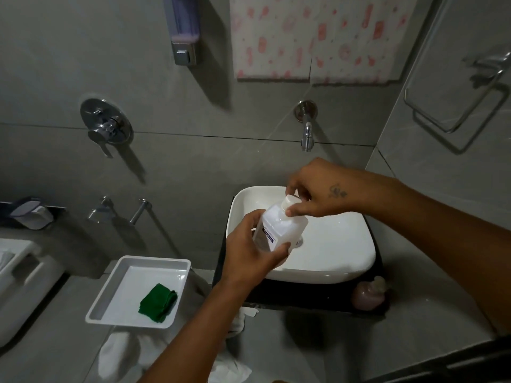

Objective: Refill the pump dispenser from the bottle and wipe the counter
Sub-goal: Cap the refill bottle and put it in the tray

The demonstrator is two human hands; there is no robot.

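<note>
While left hand (250,251) clamps bottle (279,223) body, right hand (312,189) pinches cap (291,200) at upper end. Long axis tilted up-right toward right hand (over sink (345,261)). Dispenser (370,295) nearer right.

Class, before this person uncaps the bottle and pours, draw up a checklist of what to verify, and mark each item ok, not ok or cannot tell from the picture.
1. Bottle firmly held: ok, the left hand wraps its body.
2. Cap gripped for opening: ok, the right hand has its fingers on it.
3. Cap already loosened: cannot tell.
4. Bottle over the basin to catch drips: ok.
5. Pump dispenser open and ready: not ok, it stands on the counter in front of the basin with its pump on.
6. Wiping cloth to hand: ok, the green cloth lies in the white tray.
</note>
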